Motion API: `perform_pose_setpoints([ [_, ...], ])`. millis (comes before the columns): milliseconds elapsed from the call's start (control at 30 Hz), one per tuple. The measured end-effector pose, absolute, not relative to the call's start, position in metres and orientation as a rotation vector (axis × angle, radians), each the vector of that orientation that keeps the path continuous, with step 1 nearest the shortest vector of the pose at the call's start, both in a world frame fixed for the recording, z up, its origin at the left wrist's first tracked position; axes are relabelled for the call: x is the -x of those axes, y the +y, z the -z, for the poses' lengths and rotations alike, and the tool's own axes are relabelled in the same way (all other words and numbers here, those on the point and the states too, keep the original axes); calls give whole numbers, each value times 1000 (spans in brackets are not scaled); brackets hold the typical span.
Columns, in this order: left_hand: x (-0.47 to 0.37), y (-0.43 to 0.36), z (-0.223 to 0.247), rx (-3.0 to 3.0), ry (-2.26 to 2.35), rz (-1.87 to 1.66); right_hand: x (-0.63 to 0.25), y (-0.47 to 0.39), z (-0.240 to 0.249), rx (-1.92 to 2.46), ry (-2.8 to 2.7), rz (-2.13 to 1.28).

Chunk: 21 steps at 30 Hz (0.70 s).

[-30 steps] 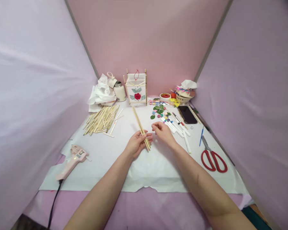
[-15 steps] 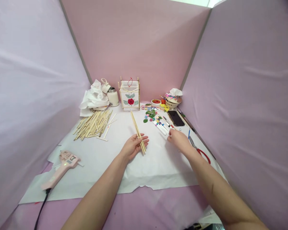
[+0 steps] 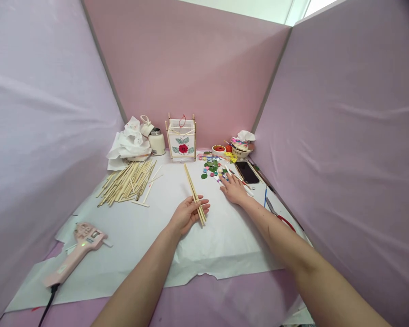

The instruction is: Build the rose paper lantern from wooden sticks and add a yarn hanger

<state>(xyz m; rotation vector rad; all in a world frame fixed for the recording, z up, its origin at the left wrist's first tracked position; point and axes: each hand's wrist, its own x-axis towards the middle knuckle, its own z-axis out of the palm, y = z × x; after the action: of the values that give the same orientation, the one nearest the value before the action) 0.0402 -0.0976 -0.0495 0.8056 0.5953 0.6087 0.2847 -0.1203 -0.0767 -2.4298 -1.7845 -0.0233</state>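
My left hand (image 3: 187,215) holds a few thin bamboo sticks (image 3: 192,184) between thumb and fingers, over the middle of the white sheet. With fingers spread, my right hand (image 3: 234,188) lies over the white marker pens (image 3: 248,190), partly hiding them. Just beyond its fingertips are green leaves (image 3: 211,166) and small colored pieces. A lantern-like frame of sticks and white panels (image 3: 183,146), with a red flower and green leaves on its front, stands upright at the back.
A pile of bamboo sticks (image 3: 127,184) lies at left, with a pink glue gun (image 3: 75,255) nearer. White jar (image 3: 157,142) stands behind. Black phone (image 3: 247,172), red-handled scissors (image 3: 276,212) and a bowl (image 3: 241,149) are at right.
My right hand has moved left and opened its fingers over the pens. My left hand still holds the sticks. The view has shifted slightly.
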Motion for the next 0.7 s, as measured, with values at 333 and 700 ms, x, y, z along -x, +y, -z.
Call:
perform_pose_setpoints([
  [333,-39,-97,48,-822,621,-595,-302,-61,65,2431,-1622,38],
  [700,-40,-97,48,-799,603,-564,-337,-93,37,2113,-1114,-109],
])
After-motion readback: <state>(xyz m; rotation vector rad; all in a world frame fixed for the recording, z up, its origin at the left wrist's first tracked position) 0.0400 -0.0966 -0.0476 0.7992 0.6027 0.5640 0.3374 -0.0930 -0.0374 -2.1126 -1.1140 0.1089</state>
